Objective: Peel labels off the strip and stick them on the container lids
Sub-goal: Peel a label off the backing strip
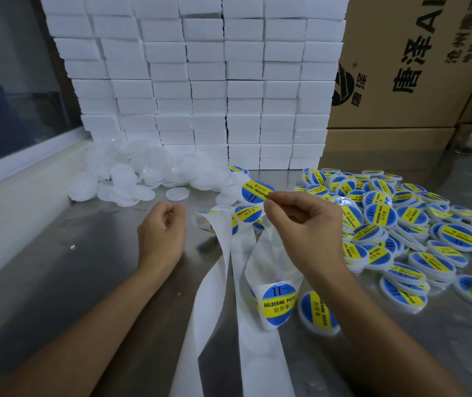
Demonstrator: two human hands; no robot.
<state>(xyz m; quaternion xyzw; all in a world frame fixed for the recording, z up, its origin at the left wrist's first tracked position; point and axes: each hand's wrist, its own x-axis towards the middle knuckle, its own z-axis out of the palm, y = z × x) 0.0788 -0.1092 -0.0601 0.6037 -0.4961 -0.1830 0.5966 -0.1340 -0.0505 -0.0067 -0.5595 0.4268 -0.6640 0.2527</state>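
My right hand pinches a round blue-and-yellow label by its edge and holds it up above the white backing strip. The strip runs from the bottom of the view up to the middle and carries more labels, one near my right wrist and one by my fingers. My left hand hovers over the steel table with fingers loosely curled and holds nothing. Plain white lids lie heaped at the back left. One single bare lid lies just beyond my left hand.
Several labelled lids are piled on the right of the steel table. A wall of stacked white boxes stands behind. A brown carton is at the back right, a window ledge on the left.
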